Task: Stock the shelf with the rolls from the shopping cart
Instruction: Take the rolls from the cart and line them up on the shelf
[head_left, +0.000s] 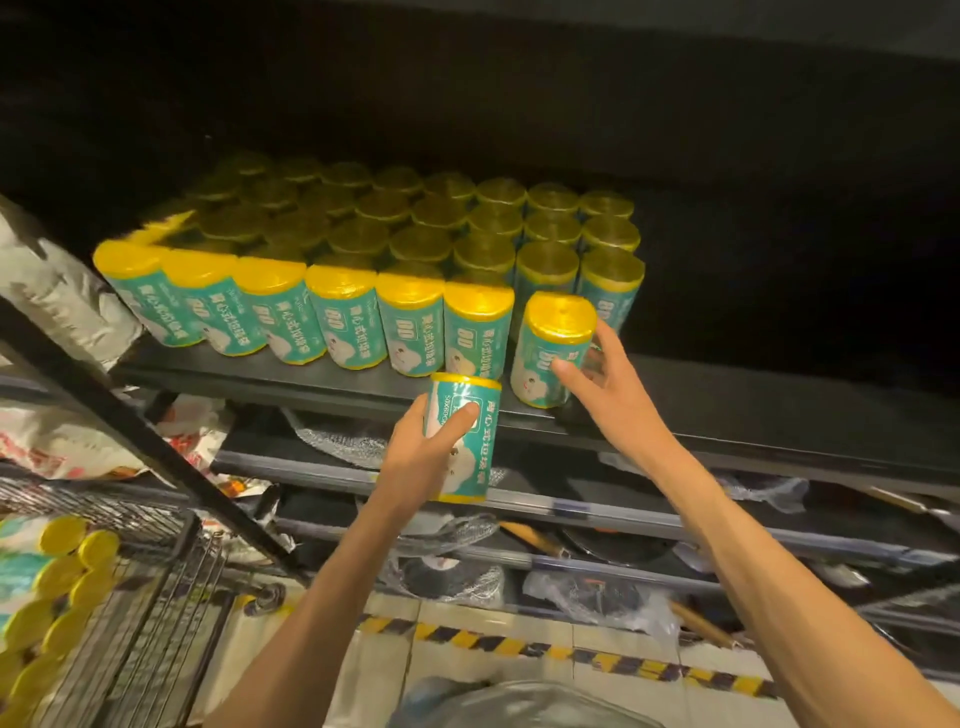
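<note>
Several yellow rolls with teal labels (343, 317) stand upright in rows on a dark shelf (701, 410). My right hand (608, 384) grips one roll (550, 343) standing at the right end of the front row, thumb on its label and fingers behind it. My left hand (421, 457) holds another roll (467, 415) upright in the air, just below and in front of the shelf's front edge. More rolls lie in the wire shopping cart (156, 597) at the lower left.
The shelf's right part is dark and bare. Lower shelves (571, 509) hold plastic-wrapped items. A black diagonal strut (130, 415) runs along the left. White sacks (62, 301) sit at the left. Yellow-black hazard tape (571, 654) marks the floor.
</note>
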